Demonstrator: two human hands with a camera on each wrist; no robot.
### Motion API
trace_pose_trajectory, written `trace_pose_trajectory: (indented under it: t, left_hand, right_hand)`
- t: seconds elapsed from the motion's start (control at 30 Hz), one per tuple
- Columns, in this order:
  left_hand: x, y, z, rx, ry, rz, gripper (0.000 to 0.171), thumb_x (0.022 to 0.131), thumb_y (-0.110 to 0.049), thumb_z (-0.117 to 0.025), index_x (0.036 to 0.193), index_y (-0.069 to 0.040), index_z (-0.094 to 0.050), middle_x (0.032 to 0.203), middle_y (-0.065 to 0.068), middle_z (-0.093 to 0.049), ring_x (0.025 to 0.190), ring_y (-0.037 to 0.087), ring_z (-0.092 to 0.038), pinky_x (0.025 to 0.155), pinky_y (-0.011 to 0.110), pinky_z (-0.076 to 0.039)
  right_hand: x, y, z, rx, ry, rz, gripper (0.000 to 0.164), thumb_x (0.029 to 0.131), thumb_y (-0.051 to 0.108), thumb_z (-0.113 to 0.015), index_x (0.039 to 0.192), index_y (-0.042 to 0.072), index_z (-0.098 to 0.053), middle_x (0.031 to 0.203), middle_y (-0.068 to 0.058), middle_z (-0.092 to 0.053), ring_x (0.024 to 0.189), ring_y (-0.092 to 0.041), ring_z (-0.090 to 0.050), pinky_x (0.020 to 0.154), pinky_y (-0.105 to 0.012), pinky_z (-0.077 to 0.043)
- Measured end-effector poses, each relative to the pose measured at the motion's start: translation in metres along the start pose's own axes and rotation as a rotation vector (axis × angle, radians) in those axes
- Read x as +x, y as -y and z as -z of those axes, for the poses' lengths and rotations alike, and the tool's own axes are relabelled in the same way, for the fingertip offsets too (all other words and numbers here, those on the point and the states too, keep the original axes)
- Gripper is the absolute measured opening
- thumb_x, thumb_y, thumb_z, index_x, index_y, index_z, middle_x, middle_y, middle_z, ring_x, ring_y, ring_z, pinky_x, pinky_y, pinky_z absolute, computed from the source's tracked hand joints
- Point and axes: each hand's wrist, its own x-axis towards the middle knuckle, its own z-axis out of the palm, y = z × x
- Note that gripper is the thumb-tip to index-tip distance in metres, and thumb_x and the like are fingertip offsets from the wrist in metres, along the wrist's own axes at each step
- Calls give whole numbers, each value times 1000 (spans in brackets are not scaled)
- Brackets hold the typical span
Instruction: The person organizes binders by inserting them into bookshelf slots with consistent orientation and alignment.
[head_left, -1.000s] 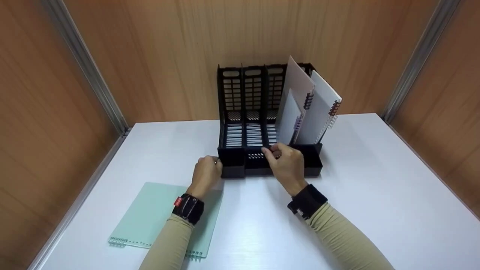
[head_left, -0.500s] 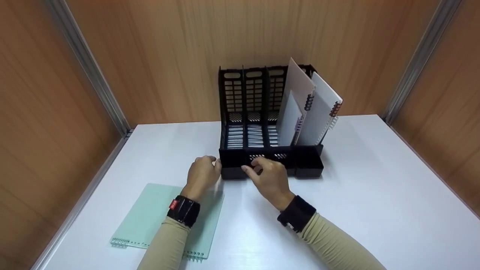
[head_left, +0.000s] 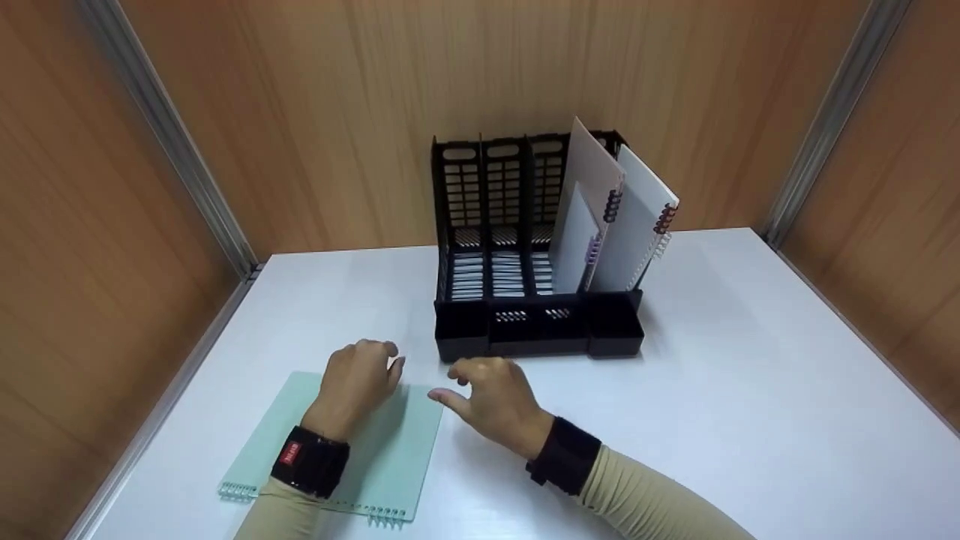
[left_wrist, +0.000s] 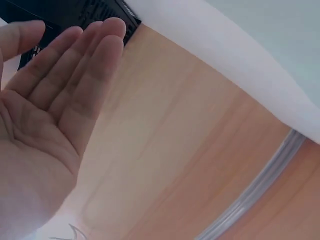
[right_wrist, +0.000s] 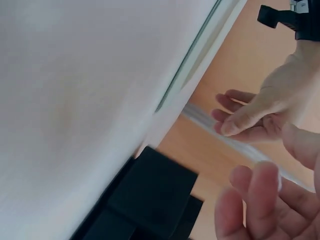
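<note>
My left hand hovers over the far part of a green spiral notebook, which lies flat on the table with its coil toward me. Its fingers are relaxed and hold nothing, as the bare palm in the left wrist view confirms. My right hand is just right of the notebook's far corner, in front of a black desk file organizer. Thumb and fingers are apart, with nothing between them. In the organizer's right part stand a pinkish spiral notebook, a smaller white one and a larger white one.
The organizer's left slots show their slatted floors. Small trays run along its front. A wood-patterned panel rises behind the white table, with more panels and metal posts at both sides.
Both hands have come away from the organizer's front and moved toward me and to the left. The right hand has let go of the front edge; the organizer and notebooks stay put.
</note>
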Motion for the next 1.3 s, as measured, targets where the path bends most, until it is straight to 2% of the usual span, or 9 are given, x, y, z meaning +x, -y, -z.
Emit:
trace_pose_trajectory:
  t: [0.3,0.5,0.67,0.77,0.87,0.93,1.07,1.17,1.3]
  left_hand:
    - [-30,13,22,43,62,-22,21,87,-16,-80,99,1,-78,91,17,-76,58,15,-55,59,35,-53]
    - [-61,25,40,52,220,12,31,80,-24,-86,103,-5,-79,102,12,-77,80,20,-69,71,42,-57]
    - [-90,36,55,-1,402,89,71,54,-41,-100,113,-11,-74,116,8,-74,106,30,-69,89,54,-54]
    - [-101,41,58,-19,473,141,92,38,-42,-104,119,-13,-71,121,9,-71,106,28,-67,92,56,-52]
    - [-107,43,57,-31,515,170,97,33,-36,-105,120,-13,-70,120,7,-71,99,25,-66,90,57,-53]
    - [-110,43,54,-35,518,164,96,32,-32,-105,119,-13,-70,117,5,-71,93,22,-65,88,55,-55]
    - [-113,44,49,-23,462,78,89,35,-34,-104,115,-13,-70,107,-2,-70,83,16,-61,79,46,-56]
    - [-113,43,47,23,397,-23,82,41,-42,-102,111,-13,-71,102,-3,-70,80,15,-61,73,43,-53]
    - [-111,39,45,65,376,-86,71,49,-48,-99,106,-13,-75,94,-3,-72,75,14,-61,72,44,-53]
  right_hand:
    - [-3,25,-5,7,131,38,30,87,40,-82,91,11,-77,86,0,-76,78,-9,-73,66,-19,-55]
    - [-7,43,-11,12,212,129,34,88,44,-79,96,11,-78,92,2,-77,84,-5,-73,68,-15,-54]
    - [-12,61,-16,-66,287,195,42,88,54,-75,100,14,-80,94,6,-77,83,-2,-71,65,-14,-52]
    - [-13,71,-19,-129,345,227,46,89,61,-71,100,17,-79,89,9,-74,72,2,-65,56,-13,-44]
    - [-14,81,-24,-197,388,273,47,88,67,-67,90,21,-75,78,12,-68,58,3,-56,48,-15,-33]
    - [-14,86,-28,-232,411,305,49,88,70,-64,82,22,-70,72,12,-62,53,3,-49,45,-18,-29]
    - [-16,94,-35,-299,453,364,53,86,74,-62,71,24,-62,63,13,-54,49,0,-43,43,-21,-26]
    - [-17,96,-41,-376,483,382,55,86,77,-60,69,25,-61,61,12,-53,49,-3,-43,45,-23,-25]
    - [-18,95,-46,-469,499,390,54,82,78,-62,69,26,-63,59,11,-56,48,-6,-43,50,-26,-25]
